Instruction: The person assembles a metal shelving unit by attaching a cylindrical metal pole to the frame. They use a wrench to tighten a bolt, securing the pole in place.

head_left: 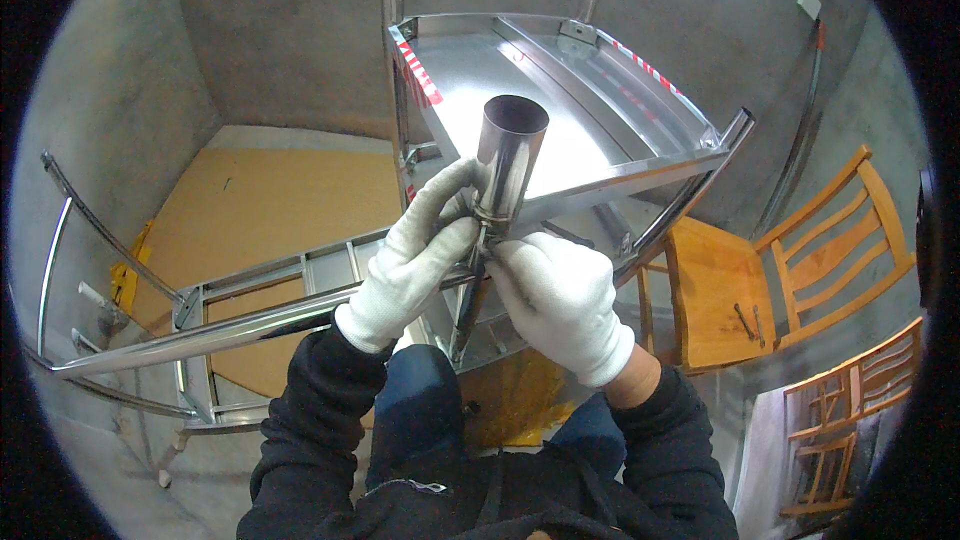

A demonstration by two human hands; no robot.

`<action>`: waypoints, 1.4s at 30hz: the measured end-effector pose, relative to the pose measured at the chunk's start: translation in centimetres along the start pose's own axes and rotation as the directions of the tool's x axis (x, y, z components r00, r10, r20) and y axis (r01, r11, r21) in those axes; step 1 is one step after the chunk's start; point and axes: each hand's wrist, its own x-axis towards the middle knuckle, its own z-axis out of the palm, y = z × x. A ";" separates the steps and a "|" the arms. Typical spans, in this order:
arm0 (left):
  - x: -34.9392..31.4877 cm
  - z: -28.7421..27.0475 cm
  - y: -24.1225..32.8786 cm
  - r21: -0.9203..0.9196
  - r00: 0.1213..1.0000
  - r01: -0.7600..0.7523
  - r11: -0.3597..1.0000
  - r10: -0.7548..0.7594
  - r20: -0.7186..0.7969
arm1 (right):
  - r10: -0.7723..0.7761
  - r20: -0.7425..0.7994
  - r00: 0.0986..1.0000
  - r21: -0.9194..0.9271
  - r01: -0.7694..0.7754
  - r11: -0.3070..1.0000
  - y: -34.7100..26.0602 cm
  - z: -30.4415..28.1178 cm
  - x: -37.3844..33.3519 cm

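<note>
In front of my chest stands a shiny metal tube point(508, 160), tilted slightly, its round open end facing up. My left hand point(415, 250), in a white glove, is closed around the tube's lower part from the left. My right hand point(560, 290), also gloved, is closed in a pinch at the small collar point(492, 218) under the tube. Whatever its fingertips hold there is hidden. Below both hands a dark, shiny post point(470, 315) runs down between my knees.
Behind the tube stands a metal frame with a shiny tray-like panel point(470, 70) and upright posts. A ladder-like metal frame point(250, 310) extends left. At right is a wooden chair point(715, 290) with two small dark tools point(750, 323) on its seat. Cardboard point(290, 185) covers the floor.
</note>
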 end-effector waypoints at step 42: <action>0.2 0.3 1.6 0.865 0.707 -0.500 0.036 0.594 0.384 | 0.012 0.127 0.992 -0.048 -0.006 0.999 -0.3 -1.7 0.7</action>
